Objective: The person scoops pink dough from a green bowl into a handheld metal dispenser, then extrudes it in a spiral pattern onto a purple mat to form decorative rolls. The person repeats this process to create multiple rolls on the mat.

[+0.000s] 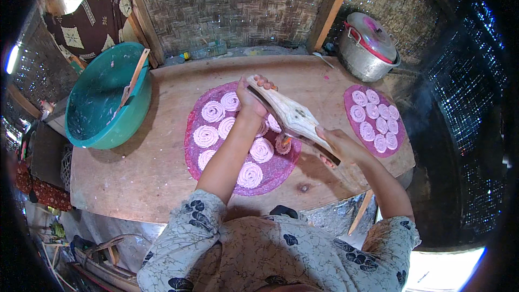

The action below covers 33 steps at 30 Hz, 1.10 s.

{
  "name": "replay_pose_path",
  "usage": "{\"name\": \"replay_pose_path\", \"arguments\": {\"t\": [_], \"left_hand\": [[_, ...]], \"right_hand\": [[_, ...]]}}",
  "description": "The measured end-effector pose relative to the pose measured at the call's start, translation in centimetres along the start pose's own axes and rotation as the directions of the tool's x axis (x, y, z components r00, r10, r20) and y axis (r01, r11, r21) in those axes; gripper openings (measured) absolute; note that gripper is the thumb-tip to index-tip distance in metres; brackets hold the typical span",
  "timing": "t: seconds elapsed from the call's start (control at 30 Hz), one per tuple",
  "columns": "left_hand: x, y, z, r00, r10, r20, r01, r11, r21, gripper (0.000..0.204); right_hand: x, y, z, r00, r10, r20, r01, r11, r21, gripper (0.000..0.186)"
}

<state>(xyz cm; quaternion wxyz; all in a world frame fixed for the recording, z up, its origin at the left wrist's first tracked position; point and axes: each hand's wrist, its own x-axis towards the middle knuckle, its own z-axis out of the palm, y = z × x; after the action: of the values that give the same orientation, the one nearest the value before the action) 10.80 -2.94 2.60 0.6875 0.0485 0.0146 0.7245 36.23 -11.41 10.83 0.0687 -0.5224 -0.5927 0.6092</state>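
A pale wooden tool (294,112) is hanging slantwise above the middle of the worktop (162,184), over a round pink mat (281,170). The left hand (252,97) is gripping its upper end and the right hand (339,145) is grasping its lower end, probably because its length is needing support from both sides. Pink swirls (250,175) are lying mostly apart on the mat, presumably so they are keeping their shape. Toward the worktop's right edge, a second mat (383,97) is carrying closer-set swirls. A green basin (102,140) is standing at the far left corner, a stick (135,77) leaning over its rim, seemingly within easy reach. A metal pot (362,57) is occupying the far right corner.
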Motion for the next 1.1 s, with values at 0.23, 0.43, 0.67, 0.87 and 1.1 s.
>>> {"name": "replay_pose_path", "arguments": {"t": [0.23,0.43,0.67,0.87,1.1], "left_hand": [[0.1,-1.5,0.2,0.999,-0.003,-0.036,0.001,0.999,-0.053,0.023],[1.1,0.3,0.9,0.996,-0.048,-0.069,0.046,0.998,-0.031,0.032],[-0.3,1.0,-0.7,0.989,-0.102,-0.107,0.101,0.995,-0.016,0.035],[-0.9,-0.9,0.2,0.975,-0.162,-0.153,0.162,0.987,-0.017,0.040],[-0.7,-1.1,4.5,0.974,-0.225,-0.021,0.226,0.967,0.119,0.063]], "right_hand": [[-0.7,0.1,-1.1,0.996,-0.057,-0.064,0.051,0.995,-0.088,0.059],[0.8,0.4,0.3,0.992,-0.112,-0.056,0.112,0.994,-0.010,0.057],[0.1,1.0,1.2,0.999,-0.041,-0.004,0.041,0.999,0.035,0.057],[-1.6,2.4,0.7,0.998,-0.045,0.046,0.034,0.977,0.209,0.057],[-3.8,1.9,2.1,0.995,-0.048,0.091,-0.003,0.871,0.492,0.067]]}}
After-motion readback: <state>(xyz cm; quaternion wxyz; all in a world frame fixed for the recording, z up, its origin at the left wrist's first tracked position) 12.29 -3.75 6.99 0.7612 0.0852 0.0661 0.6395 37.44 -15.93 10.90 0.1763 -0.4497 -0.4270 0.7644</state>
